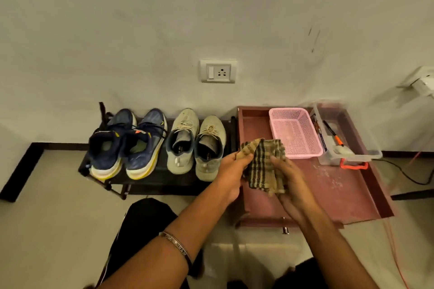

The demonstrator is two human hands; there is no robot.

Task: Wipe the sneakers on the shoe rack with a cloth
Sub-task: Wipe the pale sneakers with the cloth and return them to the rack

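Both hands are holding the cloth (263, 164) just right of the frame's centre, over the near left corner of a red tray (340, 185). The left hand (231, 171) is pinching its upper left edge with curled fingers, and the right hand (290, 183) is gripping the lower part, thumb pressing on top. The cloth is hanging bunched and uneven between them — not yet touching any shoe.

The shoe rack (155, 178) is sitting at centre left, carrying the blue sneakers (126, 145) on its left end and the beige sneakers (195, 145) on its right, all four standing heel toward the camera.

The likely trouble: a loose wad is wiping poorly, and a trailing corner could be snagging the beige laces. Pushing hard on the nearest beige shoe — it is standing close to the rack's front edge — might be tipping it off, since no hand is steadying it.
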